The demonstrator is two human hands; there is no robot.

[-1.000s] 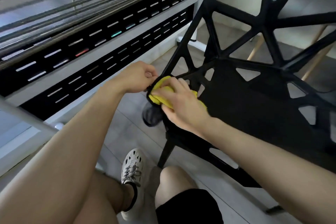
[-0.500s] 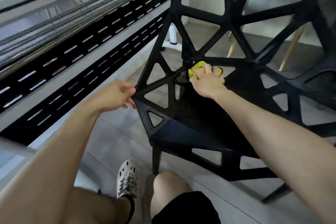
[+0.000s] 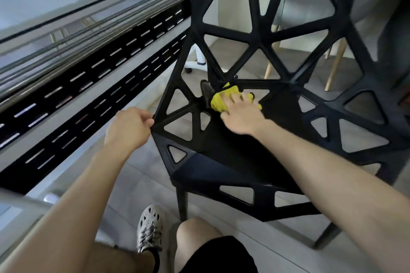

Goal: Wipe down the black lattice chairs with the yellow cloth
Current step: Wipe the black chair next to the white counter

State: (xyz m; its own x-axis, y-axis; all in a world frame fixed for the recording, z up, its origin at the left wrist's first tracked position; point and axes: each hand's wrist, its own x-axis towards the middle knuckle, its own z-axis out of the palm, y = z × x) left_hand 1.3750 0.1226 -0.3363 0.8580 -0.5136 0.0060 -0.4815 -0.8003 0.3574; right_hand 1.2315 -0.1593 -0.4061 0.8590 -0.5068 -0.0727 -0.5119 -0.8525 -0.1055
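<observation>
A black lattice chair (image 3: 235, 153) with triangular openings stands in front of me, its backrest rising at the top of the head view. A yellow cloth (image 3: 221, 101) lies bunched at the back of the seat, where seat and backrest meet. My right hand (image 3: 241, 113) presses flat on the cloth, fingers spread over it. My left hand (image 3: 128, 128) grips the chair's left front corner, fingers curled round the edge.
A long black slotted panel (image 3: 88, 86) with metal rails above runs along the left. A white chair base (image 3: 199, 60) and wooden chair legs (image 3: 332, 68) stand behind the backrest. My shoe (image 3: 149, 228) and knee (image 3: 195, 228) are on the grey tile floor below.
My right hand slid the cloth from the seat's left front corner to the back of the seat. My left hand shifted its hold to the chair's left corner.
</observation>
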